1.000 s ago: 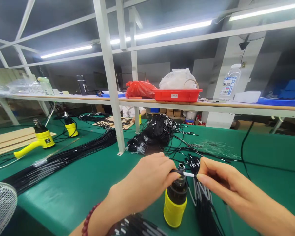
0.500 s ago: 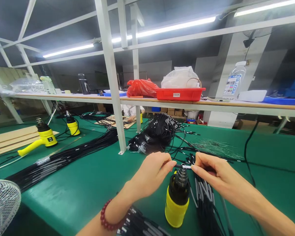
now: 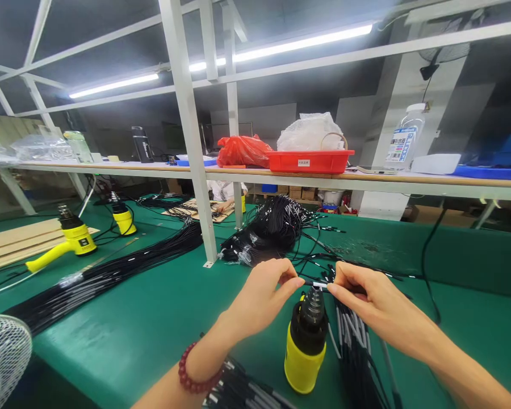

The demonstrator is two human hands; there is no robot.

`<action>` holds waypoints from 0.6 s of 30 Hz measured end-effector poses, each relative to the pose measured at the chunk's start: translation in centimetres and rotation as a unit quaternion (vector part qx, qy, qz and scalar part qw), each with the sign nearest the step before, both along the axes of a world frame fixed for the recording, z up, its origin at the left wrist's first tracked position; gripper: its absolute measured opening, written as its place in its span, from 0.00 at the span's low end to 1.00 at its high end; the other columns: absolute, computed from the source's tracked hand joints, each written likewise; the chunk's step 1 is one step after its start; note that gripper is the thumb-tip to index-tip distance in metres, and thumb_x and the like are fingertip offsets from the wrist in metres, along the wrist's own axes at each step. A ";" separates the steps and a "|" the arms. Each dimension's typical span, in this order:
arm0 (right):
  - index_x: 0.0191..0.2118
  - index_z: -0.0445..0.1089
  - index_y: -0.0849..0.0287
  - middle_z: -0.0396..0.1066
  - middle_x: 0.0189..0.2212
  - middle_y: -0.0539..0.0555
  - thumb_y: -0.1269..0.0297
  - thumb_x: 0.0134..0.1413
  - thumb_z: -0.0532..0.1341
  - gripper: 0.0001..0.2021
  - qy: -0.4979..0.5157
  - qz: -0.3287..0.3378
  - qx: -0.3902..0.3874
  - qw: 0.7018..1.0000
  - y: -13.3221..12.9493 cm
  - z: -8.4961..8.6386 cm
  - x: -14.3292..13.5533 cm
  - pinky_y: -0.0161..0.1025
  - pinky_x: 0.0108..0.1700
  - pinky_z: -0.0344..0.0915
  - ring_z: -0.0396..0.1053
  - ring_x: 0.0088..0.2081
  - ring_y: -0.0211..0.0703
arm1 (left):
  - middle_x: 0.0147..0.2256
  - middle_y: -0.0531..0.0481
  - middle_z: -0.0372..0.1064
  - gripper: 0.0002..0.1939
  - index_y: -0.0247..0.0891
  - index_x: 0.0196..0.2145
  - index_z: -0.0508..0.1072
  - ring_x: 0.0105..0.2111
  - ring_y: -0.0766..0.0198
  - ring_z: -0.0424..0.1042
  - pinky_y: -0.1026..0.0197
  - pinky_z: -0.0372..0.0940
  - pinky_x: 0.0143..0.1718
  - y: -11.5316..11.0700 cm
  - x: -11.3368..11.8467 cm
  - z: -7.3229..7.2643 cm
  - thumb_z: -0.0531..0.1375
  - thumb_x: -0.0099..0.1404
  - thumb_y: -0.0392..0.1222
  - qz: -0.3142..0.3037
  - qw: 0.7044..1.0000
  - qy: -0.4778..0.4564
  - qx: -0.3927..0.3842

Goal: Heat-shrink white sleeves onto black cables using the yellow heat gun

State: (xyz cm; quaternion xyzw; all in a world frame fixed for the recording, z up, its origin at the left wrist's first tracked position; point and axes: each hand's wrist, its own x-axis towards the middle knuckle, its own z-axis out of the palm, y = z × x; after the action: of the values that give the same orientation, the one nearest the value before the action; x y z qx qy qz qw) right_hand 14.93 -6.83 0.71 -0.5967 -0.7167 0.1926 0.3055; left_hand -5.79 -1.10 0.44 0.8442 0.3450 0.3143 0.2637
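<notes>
Between my two hands a short black cable with a white sleeve (image 3: 319, 285) is stretched level, just over the nozzle of an upright yellow and black heat gun (image 3: 305, 346). My left hand (image 3: 266, 295), with a dark red bead bracelet at the wrist, pinches the cable's black left part. On the other side, my right hand (image 3: 368, 301) pinches it at the right end of the white sleeve. A bundle of black and grey cables (image 3: 355, 346) lies under and beside my right hand. Another cable bundle (image 3: 242, 389) is partly hidden beneath my left forearm.
Across the green table (image 3: 123, 318) runs a long cable bundle (image 3: 123, 267); a big cable heap (image 3: 272, 227) sits behind the post (image 3: 191, 130). Two more heat guns (image 3: 74, 238) stand left. The shelf (image 3: 247, 175) holds a red tray (image 3: 309, 163). A person's arm shows behind.
The cable with its white sleeve sits slightly higher over the nozzle, and both hands have risen a little. Their pinching grips look the same. The whole view has shifted slightly.
</notes>
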 end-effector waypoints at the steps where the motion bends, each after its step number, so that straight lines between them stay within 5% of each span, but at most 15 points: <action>1: 0.25 0.51 0.53 0.53 0.22 0.45 0.52 0.61 0.50 0.16 0.000 -0.001 0.000 1.000 0.0 -0.1 0.0 0.35 0.26 0.47 0.49 0.26 0.40 | 0.28 0.56 0.65 0.11 0.37 0.30 0.69 0.31 0.65 0.63 0.63 0.54 0.32 0.0 0.1 0.0 0.57 0.70 0.41 0.002 1.000 -0.001 -0.001; 13: 0.30 0.69 0.55 0.70 0.26 0.51 0.52 0.62 0.52 0.16 0.013 0.010 -0.008 1.000 0.2 0.0 0.6 0.37 0.29 0.57 0.63 0.28 0.43 | 0.31 0.55 0.68 0.06 0.37 0.32 0.69 0.32 0.65 0.65 0.63 0.56 0.33 0.0 0.0 0.3 0.59 0.68 0.38 0.014 1.000 -0.013 -0.021; 18: 0.28 0.68 0.55 0.66 0.24 0.50 0.54 0.62 0.52 0.16 0.005 0.014 -0.002 1.000 -0.2 0.3 0.5 0.37 0.28 0.56 0.60 0.27 0.43 | 0.26 0.55 0.66 0.20 0.37 0.27 0.67 0.28 0.65 0.63 0.62 0.54 0.30 0.3 -0.1 -0.1 0.49 0.75 0.47 0.006 0.999 0.041 0.001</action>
State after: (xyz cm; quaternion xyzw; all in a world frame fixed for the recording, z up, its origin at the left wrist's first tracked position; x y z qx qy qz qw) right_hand 15.46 -7.01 0.99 -0.5863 -0.7230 0.2008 0.3051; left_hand -5.94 -0.77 0.37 0.8547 0.3602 0.2809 0.2468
